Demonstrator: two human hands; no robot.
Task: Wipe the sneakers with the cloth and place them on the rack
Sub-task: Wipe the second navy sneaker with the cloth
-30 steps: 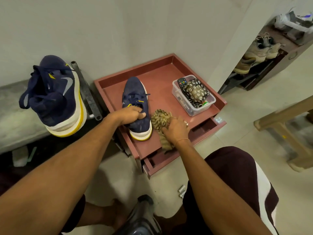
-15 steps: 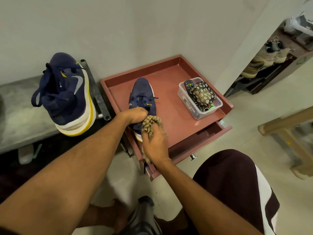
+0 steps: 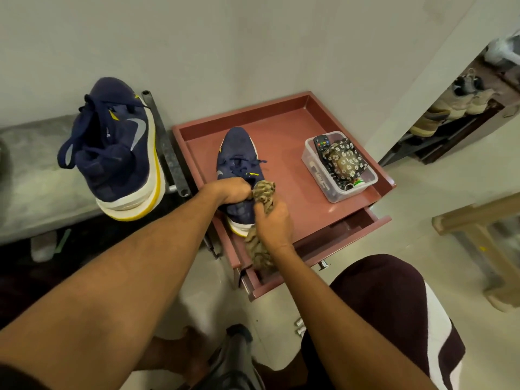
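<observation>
A navy sneaker with a white and yellow sole stands on the reddish-brown tray top of a low cabinet, toe toward the wall. My left hand grips it at the collar. My right hand holds a bunched brown patterned cloth pressed against the sneaker's right side near the heel; the cloth's tail hangs below my wrist. The second navy sneaker rests on its side on a grey ledge at the left. A shoe rack with beige shoes stands at the far right.
A clear plastic box with a remote and a floral pouch sits on the tray's right part. The drawer under the tray is pulled open. A metal bar lies beside the ledge. A wooden frame stands at the right. My knee is below.
My right hand brought the cloth from the tray, right of the sneaker, onto the sneaker's side near the heel. My left hand kept its grip on the sneaker.
</observation>
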